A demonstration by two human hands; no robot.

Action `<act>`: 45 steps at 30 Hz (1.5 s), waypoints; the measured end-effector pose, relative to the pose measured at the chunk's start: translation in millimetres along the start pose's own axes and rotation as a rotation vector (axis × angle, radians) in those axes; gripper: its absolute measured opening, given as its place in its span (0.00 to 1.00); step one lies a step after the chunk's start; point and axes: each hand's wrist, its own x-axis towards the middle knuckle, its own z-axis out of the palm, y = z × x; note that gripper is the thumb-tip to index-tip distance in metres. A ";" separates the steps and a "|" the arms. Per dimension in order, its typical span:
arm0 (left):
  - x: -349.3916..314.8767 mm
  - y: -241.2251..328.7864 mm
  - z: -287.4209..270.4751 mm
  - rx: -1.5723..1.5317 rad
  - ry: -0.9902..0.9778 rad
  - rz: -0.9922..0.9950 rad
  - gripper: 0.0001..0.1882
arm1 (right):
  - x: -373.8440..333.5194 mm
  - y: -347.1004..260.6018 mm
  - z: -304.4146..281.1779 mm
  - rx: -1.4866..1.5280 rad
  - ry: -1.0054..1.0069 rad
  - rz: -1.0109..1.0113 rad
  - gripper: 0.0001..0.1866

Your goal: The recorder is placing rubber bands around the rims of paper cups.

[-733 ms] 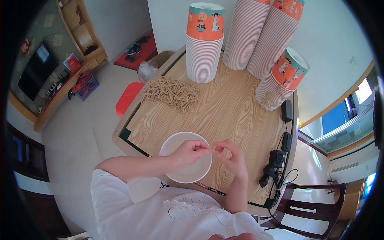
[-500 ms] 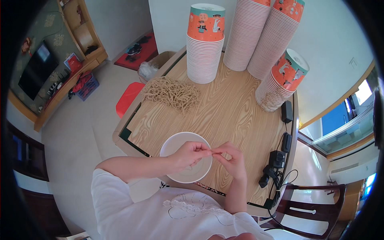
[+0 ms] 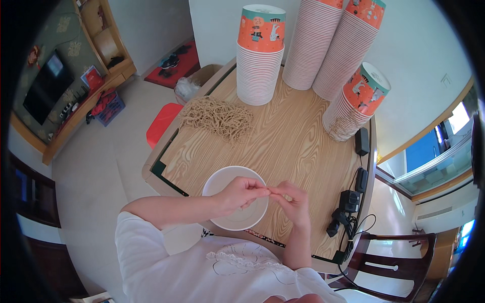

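Observation:
My left hand [image 3: 243,194] and my right hand [image 3: 291,199] meet fingertip to fingertip over the right part of a white round tub [image 3: 218,183]. Both are closed in a pinch; whatever lies between the fingers is too small to make out. The tub stands mouth up at the table's near edge, partly covered by my left hand and forearm. Beyond it, to the left, lies a loose heap of tan crinkled paper cord [image 3: 216,118].
Tall nested stacks of orange-topped paper tubs [image 3: 260,73] stand along the far side. A shorter leaning stack [image 3: 353,103] has thin tan strands by its base. Black power adapters [image 3: 349,201] and cables line the table's right edge. A red stool [image 3: 162,123] stands left.

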 end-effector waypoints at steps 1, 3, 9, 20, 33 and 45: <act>0.3 0.7 -0.3 0.000 -0.001 0.000 0.07 | -0.3 0.4 0.0 0.018 0.019 0.012 0.08; 0.6 2.2 -0.6 0.002 0.039 -0.021 0.07 | 0.2 1.4 1.8 -0.057 0.063 -0.012 0.06; 1.4 4.7 4.7 0.147 0.146 0.145 0.06 | 3.0 8.5 6.6 -0.264 0.109 -0.050 0.06; 12.9 -25.4 -18.0 0.268 0.214 0.075 0.06 | -1.9 26.5 3.6 0.021 0.207 0.205 0.14; 21.4 -36.8 -24.8 0.312 0.276 0.048 0.07 | 3.1 32.8 3.8 -0.117 0.145 0.241 0.06; 16.7 -20.9 -15.7 0.290 0.260 -0.048 0.06 | 1.6 40.7 4.5 -0.128 0.060 0.188 0.05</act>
